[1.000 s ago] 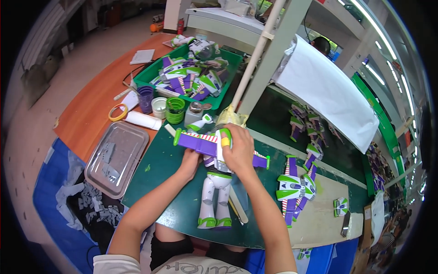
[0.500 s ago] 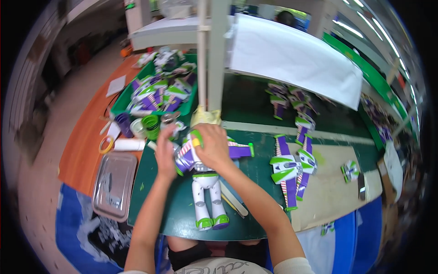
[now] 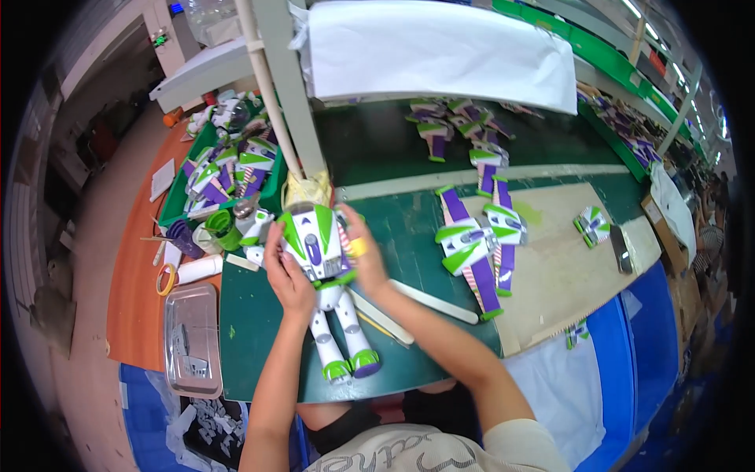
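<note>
Toy figure (image 3: 313,240), one, at 9 o'clock from view centre; clasped between left hand (image 3: 289,282), 8 o'clock side, and right hand (image 3: 366,256), 3 o'clock side. Hazard: uneven palm pressure could twist it loose.

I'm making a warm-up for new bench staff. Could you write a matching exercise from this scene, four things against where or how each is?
Things:
1. toy figure
2. green bin
3. shallow tray
4. white sheet

Where or how:
A. at the top of the view, above the far part of the workbench
B. between the left hand and the right hand
C. grey pieces show within its outline
D. heaped with purple, white and green toy parts

Right pairs: 1-B, 2-D, 3-C, 4-A
</note>
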Tool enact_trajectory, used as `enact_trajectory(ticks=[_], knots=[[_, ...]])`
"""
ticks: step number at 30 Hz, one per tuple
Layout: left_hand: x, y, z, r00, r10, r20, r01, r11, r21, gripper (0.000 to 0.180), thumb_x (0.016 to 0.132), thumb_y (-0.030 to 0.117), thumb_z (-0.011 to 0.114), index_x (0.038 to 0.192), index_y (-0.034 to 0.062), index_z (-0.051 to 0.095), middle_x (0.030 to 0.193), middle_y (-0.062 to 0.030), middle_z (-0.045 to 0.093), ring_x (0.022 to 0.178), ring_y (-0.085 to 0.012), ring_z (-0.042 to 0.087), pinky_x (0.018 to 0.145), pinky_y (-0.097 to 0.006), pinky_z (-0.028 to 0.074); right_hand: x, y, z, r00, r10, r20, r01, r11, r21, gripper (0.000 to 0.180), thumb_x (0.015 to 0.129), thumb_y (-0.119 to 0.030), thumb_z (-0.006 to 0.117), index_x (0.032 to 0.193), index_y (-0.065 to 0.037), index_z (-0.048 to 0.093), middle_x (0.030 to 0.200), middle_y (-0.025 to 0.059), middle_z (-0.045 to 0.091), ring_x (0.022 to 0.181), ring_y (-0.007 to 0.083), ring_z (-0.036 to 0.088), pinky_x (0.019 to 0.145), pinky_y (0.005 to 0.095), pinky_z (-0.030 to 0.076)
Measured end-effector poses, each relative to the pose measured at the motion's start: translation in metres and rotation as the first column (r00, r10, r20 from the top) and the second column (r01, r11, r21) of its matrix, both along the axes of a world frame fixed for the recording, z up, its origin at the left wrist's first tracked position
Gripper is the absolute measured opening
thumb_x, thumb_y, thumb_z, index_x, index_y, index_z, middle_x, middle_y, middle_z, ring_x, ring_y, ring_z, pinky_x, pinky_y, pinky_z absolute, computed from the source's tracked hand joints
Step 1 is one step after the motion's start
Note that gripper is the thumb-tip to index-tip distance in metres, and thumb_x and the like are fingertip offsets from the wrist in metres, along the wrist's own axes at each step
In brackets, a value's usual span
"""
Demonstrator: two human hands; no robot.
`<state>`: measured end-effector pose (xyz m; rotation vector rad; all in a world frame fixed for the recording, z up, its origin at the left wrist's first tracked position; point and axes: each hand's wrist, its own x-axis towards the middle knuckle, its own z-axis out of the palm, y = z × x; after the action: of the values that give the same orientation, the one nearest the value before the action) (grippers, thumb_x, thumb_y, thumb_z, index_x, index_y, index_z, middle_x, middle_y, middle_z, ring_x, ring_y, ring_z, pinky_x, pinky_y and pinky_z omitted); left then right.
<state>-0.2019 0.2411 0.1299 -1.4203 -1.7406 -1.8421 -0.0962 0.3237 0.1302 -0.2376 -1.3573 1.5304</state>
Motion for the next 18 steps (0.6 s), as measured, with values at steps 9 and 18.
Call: enact_trajectory(ticks=[9, 18], knots=[[0.051, -0.035, -0.002, 0.925, -0.025, 0.38, 0.077, 0.99, -0.121, 0.047, 0.095, 0.028, 0.037, 0.129, -0.0043, 0.036, 0.135, -0.0164, 0.033, 0.127, -0.0279, 0.03, 0.105, -0.04, 0.023, 0.015, -0.038, -0.003, 0.775, -0.534, 0.339, 0.476, 0.845, 0.244, 0.054, 0.082, -0.025, 0.06, 0.127, -0.003, 0.04, 0.108, 0.0231, 0.047, 0.1, 0.0391, 0.043, 0.089, 0.0463, 0.034], [0.231, -0.109, 0.017, 0.46, -0.658, 0.597, 0.752, 0.646, 0.133, 0.081, 0.084, 0.056, 0.04, 0.14, 0.0026, 0.013, 0.142, -0.0157, 0.023, 0.131, -0.0305, 0.026, 0.108, -0.043, 0.02, 0.245, -0.125, 0.038, 0.85, -0.229, 0.474, 0.165, 0.971, 0.172, 0.125, 0.061, -0.024, 0.082, 0.141, -0.001, -0.011, 0.145, 0.0245, 0.007, 0.135, 0.0295, 0.014, 0.109, 0.0378, 0.016]])
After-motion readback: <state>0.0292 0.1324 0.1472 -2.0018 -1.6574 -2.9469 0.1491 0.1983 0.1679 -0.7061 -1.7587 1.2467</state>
